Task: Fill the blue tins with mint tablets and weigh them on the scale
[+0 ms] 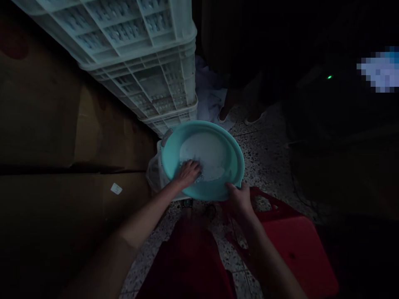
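Observation:
A turquoise plastic basin (236, 146) is in the middle of the view, with a layer of white material (204, 147) on its bottom; the dim light hides exactly what that material is. Inside the basin, my left hand (188, 172) has its fingers apart, their tips at small whitish bits near the edge of the layer. My right hand (240, 197) is closed around the near right rim, thumb over the top. Under the basin's left side shows a pale translucent plastic bag (155, 172).
White plastic crates (156, 89) stand stacked beyond the basin. Cardboard boxes (46, 203) line the left side. A red plastic stool (293, 245) lies at the lower right on the speckled floor (260, 155). Another person's feet (254, 118) and pale cloth (210, 97) are behind the basin.

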A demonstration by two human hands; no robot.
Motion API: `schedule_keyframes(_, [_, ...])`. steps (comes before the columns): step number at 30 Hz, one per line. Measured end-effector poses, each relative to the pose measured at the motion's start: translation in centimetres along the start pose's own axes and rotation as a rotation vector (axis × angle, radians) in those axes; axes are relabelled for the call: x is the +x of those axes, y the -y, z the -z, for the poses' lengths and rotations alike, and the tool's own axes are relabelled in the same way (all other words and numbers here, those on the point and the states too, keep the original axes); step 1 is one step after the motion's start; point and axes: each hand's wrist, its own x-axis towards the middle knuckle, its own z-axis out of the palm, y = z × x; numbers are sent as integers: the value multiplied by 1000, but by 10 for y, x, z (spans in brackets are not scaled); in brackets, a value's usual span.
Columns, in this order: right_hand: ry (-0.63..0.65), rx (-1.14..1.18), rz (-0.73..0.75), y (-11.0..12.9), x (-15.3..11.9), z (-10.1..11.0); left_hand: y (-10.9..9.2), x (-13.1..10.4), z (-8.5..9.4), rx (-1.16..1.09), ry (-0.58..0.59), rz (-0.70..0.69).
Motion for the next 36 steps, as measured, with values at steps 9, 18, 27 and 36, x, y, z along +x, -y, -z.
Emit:
schedule_keyframes(9, [-49, -11, 56, 3, 3, -21, 29, 5, 1, 20, -82, 279])
schedule_keyframes(18, [-132, 5, 99, -3, 6, -47, 1, 10, -22, -51, -47, 476])
schedule_keyframes(27, [-294, 51, 126, -18, 34, -60, -8, 51, -34, -111, 98, 275])
schedule_keyframes(36, [-401, 38, 195, -46, 64, -77, 50, 23, -51, -88, 163, 150])
